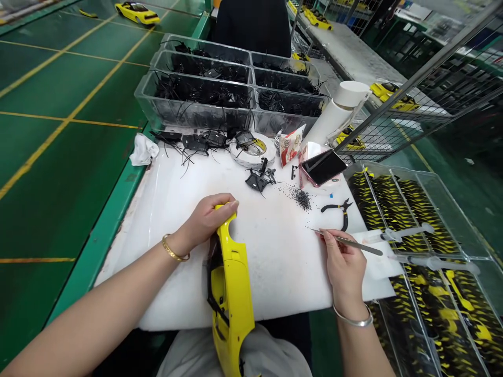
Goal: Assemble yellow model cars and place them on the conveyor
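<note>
My left hand (210, 217) is closed round one end of a yellow model car body (238, 283), which is tipped on its side and reaches down over my lap. Between the fingers of my right hand (346, 264) is a pair of metal tweezers (359, 244), their tips pointing left just over the white work surface (283, 251). Beyond the tips lies a pile of tiny black pieces (302, 199). Black-handled side cutters (342, 210) rest above that hand. To its right are two syringes (408, 231) on a white sheet.
Clear bins (196, 102) of black parts stand at the back, with loose black parts (257, 180) before them. A tape roll (253, 149), phone (324, 166) and white bottle (334, 112) sit nearby. Trays (416, 209) of yellow-black parts stand right. Someone in dark clothing (251, 26) is opposite.
</note>
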Demonstrator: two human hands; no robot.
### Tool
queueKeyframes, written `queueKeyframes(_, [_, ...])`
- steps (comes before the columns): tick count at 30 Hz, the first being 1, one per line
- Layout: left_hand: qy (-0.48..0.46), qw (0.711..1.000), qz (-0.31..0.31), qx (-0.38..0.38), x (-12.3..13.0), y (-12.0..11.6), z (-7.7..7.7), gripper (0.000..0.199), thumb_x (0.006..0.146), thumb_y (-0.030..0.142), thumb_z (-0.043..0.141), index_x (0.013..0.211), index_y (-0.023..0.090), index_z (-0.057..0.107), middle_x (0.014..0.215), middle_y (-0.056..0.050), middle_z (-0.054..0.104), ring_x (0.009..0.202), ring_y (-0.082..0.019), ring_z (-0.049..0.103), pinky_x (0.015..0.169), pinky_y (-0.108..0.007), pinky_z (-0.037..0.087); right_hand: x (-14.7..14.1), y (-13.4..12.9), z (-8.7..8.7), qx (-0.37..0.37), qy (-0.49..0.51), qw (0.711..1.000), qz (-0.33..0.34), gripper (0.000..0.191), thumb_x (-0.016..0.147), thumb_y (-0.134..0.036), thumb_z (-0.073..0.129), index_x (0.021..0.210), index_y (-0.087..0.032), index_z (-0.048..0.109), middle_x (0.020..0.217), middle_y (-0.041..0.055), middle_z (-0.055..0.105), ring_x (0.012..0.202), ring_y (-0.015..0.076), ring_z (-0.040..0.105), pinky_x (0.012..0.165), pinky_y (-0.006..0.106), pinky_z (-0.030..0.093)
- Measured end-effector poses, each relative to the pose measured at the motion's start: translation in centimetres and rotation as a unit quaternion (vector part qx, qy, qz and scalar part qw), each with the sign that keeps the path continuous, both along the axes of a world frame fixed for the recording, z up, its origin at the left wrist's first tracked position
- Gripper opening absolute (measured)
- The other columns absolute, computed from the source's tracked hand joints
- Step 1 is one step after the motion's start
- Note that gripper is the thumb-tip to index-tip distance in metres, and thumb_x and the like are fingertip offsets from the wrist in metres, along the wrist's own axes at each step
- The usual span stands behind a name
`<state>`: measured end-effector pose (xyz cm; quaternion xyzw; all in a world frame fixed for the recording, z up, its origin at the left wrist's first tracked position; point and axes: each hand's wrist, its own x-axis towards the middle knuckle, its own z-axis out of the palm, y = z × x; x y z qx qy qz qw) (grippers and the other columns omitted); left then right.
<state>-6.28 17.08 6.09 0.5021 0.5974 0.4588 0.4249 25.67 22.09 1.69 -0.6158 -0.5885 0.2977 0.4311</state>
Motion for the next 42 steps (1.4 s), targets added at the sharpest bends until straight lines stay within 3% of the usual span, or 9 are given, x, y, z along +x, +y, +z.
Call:
queueKeyframes(3, [-0.022,0.998,0.032,0.052,0.3,0.0,0.3,0.028,0.082,0.043,0.061,0.083,0.015,0.064,0.081,-0.004,0.065,0.077,-0.017,0.058,0.071,-0.028,0.045,-0.5,-1.0,1.0,0.055,-0.003,0.998,0.008,0.024,0.086,-0.038,0.071,0.097,-0.017,0.07,0.091,0.0075,0.073,0.083,0.0224,0.07,0.076,0.037,0.056])
queueKeyframes(6, [-0.006,0.992,-0.002,0.124,0.8,0.1,0.6,0.023,0.084,0.037,0.063,0.086,0.015,0.068,0.086,-0.006,0.068,0.081,-0.017,0.06,0.076,-0.028,0.046,-2.7,-2.0,3.1,0.184,-0.029,0.978,0.094,0.011,0.087,-0.022,0.07,0.097,-0.02,0.071,0.095,0.0058,0.073,0.086,0.0213,0.07,0.078,0.037,0.057])
queueKeyframes(9, [0.019,0.985,-0.055,0.162,1.1,0.4,0.7,0.029,0.088,0.041,0.06,0.079,0.015,0.067,0.078,-0.005,0.064,0.074,-0.015,0.057,0.072,-0.027,0.045,-6.7,-2.4,5.6,0.318,-0.036,0.916,0.241,0.026,0.083,-0.004,0.067,0.102,-0.023,0.069,0.102,0.005,0.073,0.093,0.0206,0.07,0.081,0.036,0.058])
queueKeyframes(11, [0.018,0.983,-0.069,0.167,1.0,0.5,0.5,0.038,0.091,0.048,0.053,0.077,0.015,0.065,0.078,-0.006,0.062,0.075,-0.016,0.056,0.073,-0.028,0.045,-9.5,-2.2,6.8,0.368,-0.026,0.873,0.319,0.036,0.082,0.002,0.065,0.108,-0.023,0.066,0.106,0.0053,0.072,0.097,0.0197,0.069,0.084,0.036,0.058])
queueKeyframes(15, [-0.038,0.982,-0.071,0.173,0.6,0.7,0.2,0.052,0.097,0.057,0.034,0.079,0.015,0.061,0.082,-0.007,0.061,0.081,-0.017,0.057,0.081,-0.03,0.045,-13.3,-1.5,7.3,0.408,-0.013,0.831,0.377,0.039,0.082,0.006,0.063,0.111,-0.02,0.063,0.109,0.0075,0.07,0.101,0.0183,0.068,0.088,0.034,0.058])
queueKeyframes(26, [-0.101,0.982,-0.071,0.143,0.4,0.5,0.1,0.052,0.091,0.064,0.044,0.078,0.015,0.057,0.078,-0.006,0.058,0.075,-0.016,0.053,0.075,-0.03,0.043,-14.1,-1.4,6.2,0.407,-0.013,0.828,0.386,0.038,0.081,0.006,0.063,0.11,-0.019,0.063,0.111,0.0087,0.07,0.102,0.0192,0.068,0.089,0.034,0.057])
queueKeyframes(33, [-0.198,0.964,-0.094,0.153,0.3,0.8,-0.5,0.049,0.09,0.063,0.05,0.078,0.015,0.056,0.08,-0.007,0.059,0.079,-0.017,0.054,0.079,-0.031,0.044,-15.0,-1.7,5.0,0.295,0.141,0.894,0.305,0.027,0.083,-0.002,0.065,0.103,-0.02,0.065,0.103,0.0074,0.069,0.097,0.0231,0.069,0.083,0.042,0.06])
queueKeyframes(42, [-0.192,0.968,-0.103,0.124,0.2,0.7,-0.3,0.055,0.087,0.068,0.05,0.08,0.015,0.057,0.081,-0.007,0.058,0.078,-0.017,0.053,0.077,-0.031,0.043,-15.5,-1.7,4.5,0.228,0.207,0.909,0.281,0.016,0.086,-0.01,0.067,0.098,-0.02,0.065,0.099,0.0069,0.071,0.092,0.0198,0.07,0.08,0.036,0.063])
